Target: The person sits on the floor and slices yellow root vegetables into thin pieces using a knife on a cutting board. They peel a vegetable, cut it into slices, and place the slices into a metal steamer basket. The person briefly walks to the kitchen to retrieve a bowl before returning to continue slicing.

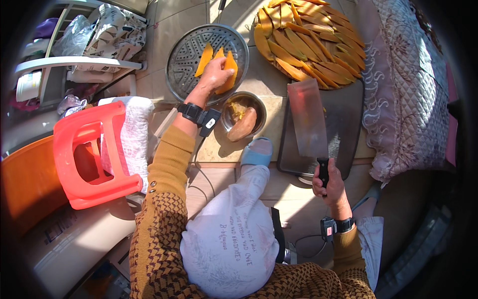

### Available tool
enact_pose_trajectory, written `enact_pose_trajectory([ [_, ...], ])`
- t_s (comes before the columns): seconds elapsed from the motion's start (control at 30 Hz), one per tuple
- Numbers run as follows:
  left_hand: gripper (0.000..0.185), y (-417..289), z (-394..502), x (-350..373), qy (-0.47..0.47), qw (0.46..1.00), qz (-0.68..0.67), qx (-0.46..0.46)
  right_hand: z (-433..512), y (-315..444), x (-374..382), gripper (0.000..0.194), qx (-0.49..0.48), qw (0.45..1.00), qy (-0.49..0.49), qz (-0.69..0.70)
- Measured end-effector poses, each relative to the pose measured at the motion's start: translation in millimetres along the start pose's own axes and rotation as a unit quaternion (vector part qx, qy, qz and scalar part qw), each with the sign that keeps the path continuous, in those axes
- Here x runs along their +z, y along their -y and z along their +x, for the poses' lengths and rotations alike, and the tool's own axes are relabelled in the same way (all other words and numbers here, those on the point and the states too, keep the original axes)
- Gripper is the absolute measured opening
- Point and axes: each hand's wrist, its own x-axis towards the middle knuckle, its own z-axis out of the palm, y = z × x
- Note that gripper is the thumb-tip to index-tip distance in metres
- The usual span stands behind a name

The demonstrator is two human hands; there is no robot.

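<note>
My left hand (217, 76) is over a round perforated metal steamer tray (183, 71). Its fingers hold an orange vegetable slice (230, 76) at the tray's right side, and they partly hide it. Another orange slice (204, 59) lies left of the fingers, and the tip of one more shows between. In my right hand (331, 183) is the black handle of a cleaver (308, 119). The broad blade points away from me over a dark cutting board (340, 130); whether it touches the board I cannot tell.
A metal bowl (264, 116) holds a peeled root vegetable (242, 125) and scraps. Many orange slices (295, 45) cover a round woven mat behind the board. A red plastic stool (119, 149) lies tipped at left. A quilted cover (414, 93) hangs at right. A cable (203, 175) crosses the floor.
</note>
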Motion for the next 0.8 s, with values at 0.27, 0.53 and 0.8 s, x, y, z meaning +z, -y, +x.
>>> enact_pose_trajectory([
  [0.27, 0.029, -29, -16, -4, -0.162, 0.964, 0.191, 0.087, -2, -3, -3, 0.065, -0.002, 1.000, -0.020, 0.000],
  [0.53, 0.024, -83, -103, 68, -0.015, 0.981, 0.019, 0.190, -38, -9, -24, 0.058, -0.140, 0.958, -0.180, -0.175],
  [0.8, 0.045, -53, -128, 207, 0.222, 0.972, -0.060, -0.056, -70, -26, -42, 0.047, -0.204, 0.880, -0.274, -0.329],
])
